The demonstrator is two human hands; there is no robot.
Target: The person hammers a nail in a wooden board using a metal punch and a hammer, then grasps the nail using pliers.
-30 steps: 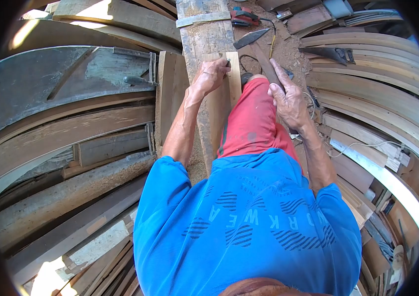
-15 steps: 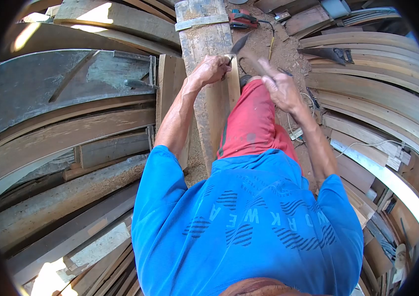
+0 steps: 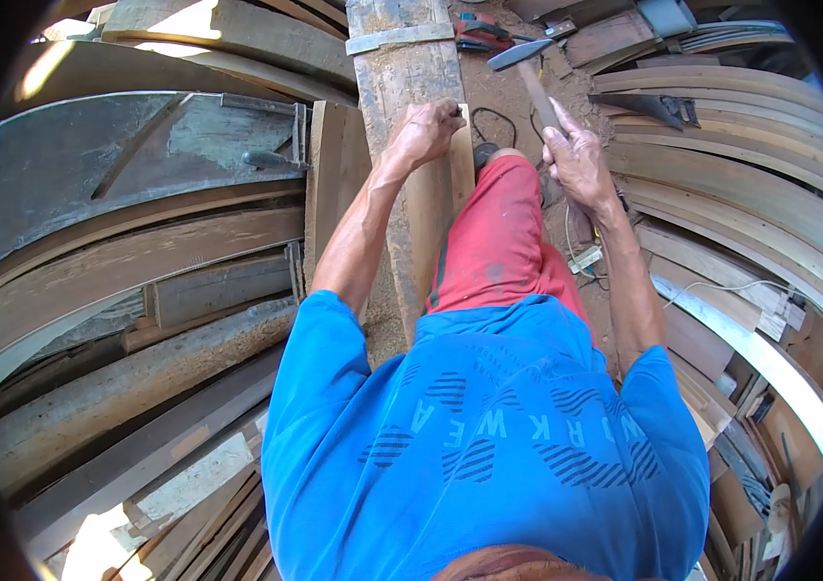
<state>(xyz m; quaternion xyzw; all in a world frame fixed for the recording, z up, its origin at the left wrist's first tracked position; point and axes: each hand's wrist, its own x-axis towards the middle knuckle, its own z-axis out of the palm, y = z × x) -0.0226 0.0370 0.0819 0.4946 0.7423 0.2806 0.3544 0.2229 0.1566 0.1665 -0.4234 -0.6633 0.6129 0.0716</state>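
Centrally, both forearms reach forward from the blue sleeves, elbows bent and spread to either side of the trunk. The left hand (image 3: 428, 133) lies palm-down with curled fingers at the far end of the work board (image 3: 428, 223), closed about a small dark piece (image 3: 459, 111) too indistinct to identify. Its wrist is nearly in line with the forearm. The right hand (image 3: 581, 165) grasps the handle of a hammer (image 3: 539, 97), the thumb side toward the board and the wrist bent inward; the tool slants forward and to the left, its head clear of both the wood and the left hand.

Edges: the work board rests lengthwise along the plank bench (image 3: 402, 82), its pale narrow face toward the right, just beside the red trouser leg (image 3: 499, 232). Beyond the board's far end, the bench continues to a crosspiece (image 3: 400, 39).

Room for moving: a strip of sawdust-strewn floor (image 3: 576, 105) separates the bench from the boards stacked at right (image 3: 721, 160), upon which lies a handsaw (image 3: 644, 108). The hammer head hangs over this strip, near the red power tool (image 3: 482, 35); a dark cord (image 3: 495, 113) loops between the work board and the hammer. At left, an upright board (image 3: 336, 160) stands just beside the bench, leaving a narrower gap.
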